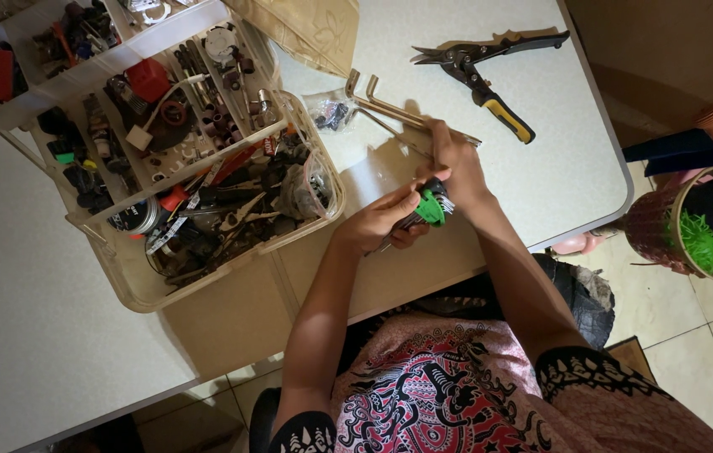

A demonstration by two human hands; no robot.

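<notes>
Holding steady at the table edge, both hands are closed round one green holder of hex keys [430, 207]: the left hand [381, 225] grips the bundle from below, fingers curled tight, and the right hand [457, 164] pinches at its top, thumb and fingers shut on the holder. By the look of it, the keys are part-way out of the set (some remain clipped in, the count too small to read). Just beyond the right hand, about three long loose hex keys [386, 109] lie on the white table [541, 168], bent ends up. Beside them sits one small clear bag of bits [331, 109]. Farther out, one pair of tin snips [482, 71] with a yellow-and-black handle. To the left, one clear parts box [205, 210], crammed and lid open.
</notes>
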